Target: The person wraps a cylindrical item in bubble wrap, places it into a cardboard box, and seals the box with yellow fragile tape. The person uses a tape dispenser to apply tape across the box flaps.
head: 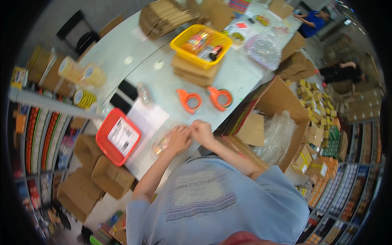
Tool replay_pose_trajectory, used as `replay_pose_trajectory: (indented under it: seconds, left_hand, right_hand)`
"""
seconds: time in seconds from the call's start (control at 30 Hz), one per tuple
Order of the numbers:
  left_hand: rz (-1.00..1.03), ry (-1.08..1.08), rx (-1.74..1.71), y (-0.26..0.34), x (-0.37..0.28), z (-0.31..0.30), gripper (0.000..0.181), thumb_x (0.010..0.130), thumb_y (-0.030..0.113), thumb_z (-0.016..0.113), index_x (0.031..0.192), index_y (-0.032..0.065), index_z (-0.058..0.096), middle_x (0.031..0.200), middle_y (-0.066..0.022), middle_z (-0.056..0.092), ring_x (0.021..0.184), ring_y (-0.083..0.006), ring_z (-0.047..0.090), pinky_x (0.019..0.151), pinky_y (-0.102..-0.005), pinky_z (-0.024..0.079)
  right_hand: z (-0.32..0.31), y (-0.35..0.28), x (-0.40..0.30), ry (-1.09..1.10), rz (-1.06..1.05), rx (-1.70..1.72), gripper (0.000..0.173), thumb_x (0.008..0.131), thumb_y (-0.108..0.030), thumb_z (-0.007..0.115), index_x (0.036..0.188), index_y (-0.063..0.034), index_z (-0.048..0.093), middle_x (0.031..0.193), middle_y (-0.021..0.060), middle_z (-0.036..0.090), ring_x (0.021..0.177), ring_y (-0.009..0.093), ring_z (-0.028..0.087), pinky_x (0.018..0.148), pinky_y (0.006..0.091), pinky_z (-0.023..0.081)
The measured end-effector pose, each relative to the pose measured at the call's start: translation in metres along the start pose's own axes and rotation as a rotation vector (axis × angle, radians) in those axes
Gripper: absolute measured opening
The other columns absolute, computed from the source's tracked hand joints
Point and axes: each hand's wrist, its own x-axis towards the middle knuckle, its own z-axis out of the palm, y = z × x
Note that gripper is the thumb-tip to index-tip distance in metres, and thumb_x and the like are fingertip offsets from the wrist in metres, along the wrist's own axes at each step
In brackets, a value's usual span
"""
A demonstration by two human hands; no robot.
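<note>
My left hand [180, 140] is over the right side of a clear plastic package [161, 144] with small coloured contents, at the table's near edge. Touching or almost touching it, my right hand [200, 131] has its fingers curled in; whether they pinch some film is blurred. A red plastic basket [101, 139] with a printed label sheet [123, 136] stands to the left, beside white paper [154, 118]. A small wrapped item [144, 94] lies by the paper's far end. Beyond my hands are two orange tape dispensers [180, 98] [214, 104].
A yellow basket [196, 59] of packaged goods stands on flattened cardboard [196, 75]. Tape rolls [95, 75] are at the left. An open carton [294, 122] holding bubble wrap [275, 137] adjoins the table's right edge. Two people [314, 24] [343, 73] are farther off.
</note>
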Motion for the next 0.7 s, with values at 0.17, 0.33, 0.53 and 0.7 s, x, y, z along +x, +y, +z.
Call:
replay_pose_trajectory:
  seconds: [0.17, 0.33, 0.53, 0.7]
  left_hand:
    - [-0.128, 0.381, -0.117, 0.011, -0.048, -0.023, 0.048, 0.076, 0.003, 0.060, 0.123, 0.0035, 0.051, 0.122, -0.0224, 0.051, 0.121, -0.0368, 0.044, 0.103, -0.0443, 0.032]
    - [-0.820, 0.585, 0.287, 0.032, -0.107, -0.046, 0.059, 0.073, 0.006, 0.069, 0.128, 0.0045, 0.048, 0.103, -0.0196, 0.059, 0.096, -0.0298, 0.059, 0.083, -0.0376, 0.047]
    - [-0.856, 0.849, -0.384, -0.001, -0.104, -0.025, 0.052, 0.083, 0.005, 0.058, 0.132, -0.0010, 0.041, 0.081, -0.0101, 0.058, 0.071, -0.0168, 0.060, 0.069, -0.0308, 0.050]
    - [-0.809, 1.197, -0.754, -0.016, -0.151, 0.043, 0.070, 0.084, 0.008, 0.056, 0.145, 0.0035, 0.022, 0.138, -0.0160, 0.035, 0.126, -0.0255, 0.040, 0.106, -0.0397, 0.031]
  right_hand:
    - [-0.013, 0.009, 0.008, -0.230, 0.144, 0.269, 0.007, 0.077, -0.007, 0.066, 0.077, -0.0018, 0.063, 0.072, 0.0069, 0.060, 0.064, 0.016, 0.058, 0.059, 0.0308, 0.046]
    - [0.018, 0.047, -0.019, -0.140, 0.160, 0.389, 0.005, 0.075, -0.009, 0.066, 0.073, -0.0046, 0.063, 0.068, 0.0028, 0.057, 0.062, 0.012, 0.055, 0.060, 0.0260, 0.046]
    - [0.012, 0.037, 0.026, -0.319, 0.274, 0.642, 0.005, 0.082, -0.004, 0.063, 0.079, -0.0032, 0.066, 0.073, -0.0013, 0.063, 0.070, 0.005, 0.056, 0.065, 0.0221, 0.045]
    - [0.004, 0.032, 0.024, -0.340, 0.761, 1.179, 0.050, 0.092, -0.006, 0.054, 0.141, -0.0102, 0.041, 0.131, 0.0085, 0.049, 0.114, 0.013, 0.049, 0.094, 0.0277, 0.038]
